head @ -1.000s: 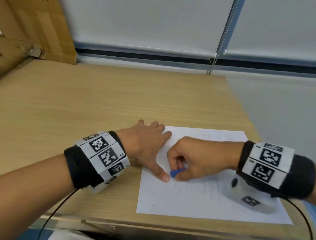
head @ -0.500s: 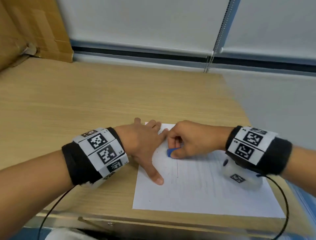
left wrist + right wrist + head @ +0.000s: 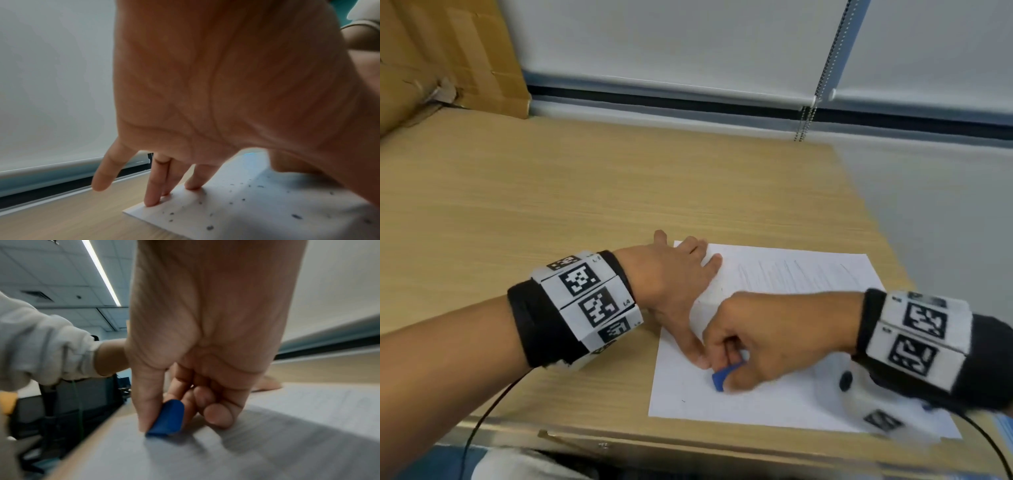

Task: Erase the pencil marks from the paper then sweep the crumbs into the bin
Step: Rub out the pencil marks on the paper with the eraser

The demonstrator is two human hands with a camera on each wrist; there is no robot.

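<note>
A white sheet of paper with faint pencil lines lies on the wooden desk near its front right corner. My left hand lies flat with spread fingers on the paper's left edge, pressing it down; its fingertips touch the sheet's corner. My right hand pinches a small blue eraser between thumb and fingers, its tip on the paper beside my left thumb. The eraser touches the sheet in the right wrist view. Dark eraser crumbs dot the paper. No bin is in view.
Cardboard boxes stand at the desk's back left corner. A window blind with a bead chain runs along the back. The desk's right edge lies close to the paper.
My right hand moved the eraser toward me down the sheet, from near the left fingertips to beside the left thumb. My left hand stayed on the paper.
</note>
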